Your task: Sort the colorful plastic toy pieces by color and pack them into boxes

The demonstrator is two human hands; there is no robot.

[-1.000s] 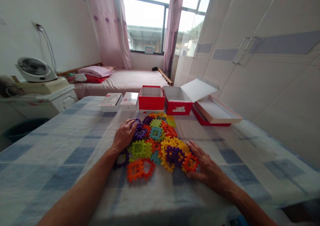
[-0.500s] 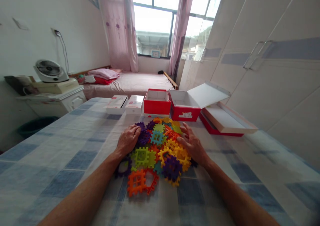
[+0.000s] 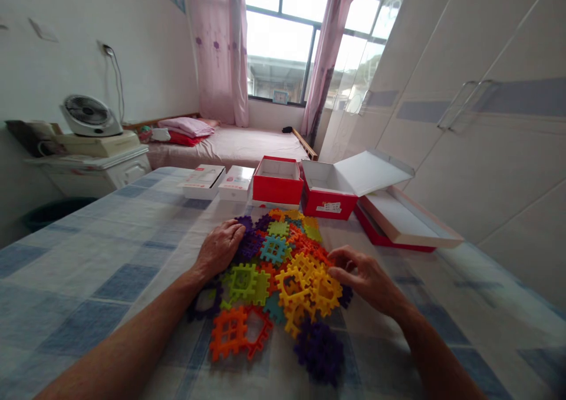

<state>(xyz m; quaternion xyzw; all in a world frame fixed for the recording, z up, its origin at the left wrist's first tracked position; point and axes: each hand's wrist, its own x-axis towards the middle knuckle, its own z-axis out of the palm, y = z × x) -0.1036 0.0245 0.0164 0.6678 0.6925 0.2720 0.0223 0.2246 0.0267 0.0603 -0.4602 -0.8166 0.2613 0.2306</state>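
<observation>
A loose heap of plastic interlocking tiles with notched edges lies on the table. My left hand (image 3: 220, 248) rests along the heap's left side, fingers outstretched and touching the purple tiles (image 3: 250, 244). At the right side is my right hand (image 3: 365, 275), its thumb and curved fingers apart, fingertips by the orange tiles (image 3: 305, 244) and yellow tiles (image 3: 325, 291). Between the hands lie a light blue tile (image 3: 274, 249) and green tiles (image 3: 243, 283). Nearest me are a dark purple tile cluster (image 3: 319, 353) and an orange square tile (image 3: 229, 332).
Behind the heap stand two white boxes (image 3: 236, 185), an open red box (image 3: 277, 188) and another red box (image 3: 329, 204) with its lid raised. A box lid (image 3: 409, 220) lies at the right. The checked tablecloth (image 3: 128, 282) covers the table; a bed (image 3: 247, 144) is beyond.
My right hand has drawn back toward me and to the right. The dark purple cluster has come off the yellow tiles and lies nearer me. My left hand stays at the purple tiles.
</observation>
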